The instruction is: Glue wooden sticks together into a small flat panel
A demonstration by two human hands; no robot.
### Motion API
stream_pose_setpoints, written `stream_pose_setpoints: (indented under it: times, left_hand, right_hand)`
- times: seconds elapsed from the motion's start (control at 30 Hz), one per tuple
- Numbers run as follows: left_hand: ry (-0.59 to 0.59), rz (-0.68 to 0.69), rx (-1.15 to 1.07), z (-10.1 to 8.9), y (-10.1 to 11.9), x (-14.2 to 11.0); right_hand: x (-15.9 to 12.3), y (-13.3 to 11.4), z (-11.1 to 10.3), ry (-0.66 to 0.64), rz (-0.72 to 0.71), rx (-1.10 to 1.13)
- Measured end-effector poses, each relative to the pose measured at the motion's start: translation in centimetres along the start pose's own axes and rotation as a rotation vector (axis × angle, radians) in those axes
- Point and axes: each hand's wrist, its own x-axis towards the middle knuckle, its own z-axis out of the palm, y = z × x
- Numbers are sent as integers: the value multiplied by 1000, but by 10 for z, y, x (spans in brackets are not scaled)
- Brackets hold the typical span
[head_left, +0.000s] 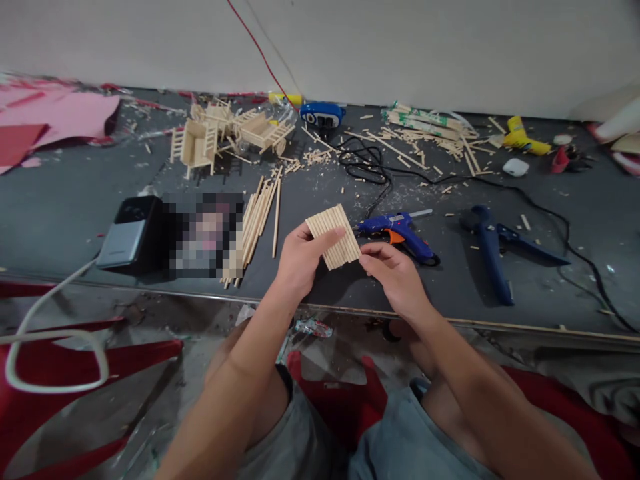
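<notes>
Head view: one panel (346, 247) in our left hand (299, 259), thumb across its face, fingers bent beneath; it sits between our two hands, over the table (310, 193). Our right hand (394, 273), fingers curled in, is at the panel's near right corner; whether it grips there we cannot tell. Table: dark grey, scattered with offcuts (316, 158). Wall (375, 47): plain, pale, behind. Stool (345, 400): red, below us. Panel: round pale sticks side by side, roughly square. Loose sticks (261, 215): slender, left of our hands. Glue gun (413, 239): blue, orange trigger (396, 236), just beyond our right hand. Models (201, 141): pale, slatted, far side.
</notes>
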Motion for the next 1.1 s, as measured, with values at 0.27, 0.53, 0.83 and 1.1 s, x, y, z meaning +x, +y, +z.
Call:
stream_pose_setpoints:
  times: [0.27,0.53,0.83,1.1]
  left_hand:
    - [-5,44,21,2,-1,0]
    - [2,81,15,1,-2,1]
    - [-30,35,85,1,-2,-1]
    - [-133,-1,316,8,2,-8]
  right_hand:
    - [0,-1,3,18,-11,-42]
    - [0,-1,3,11,-31,16]
    - [-1,0,5,41,-59,49]
    - [4,5,9,74,-82,214]
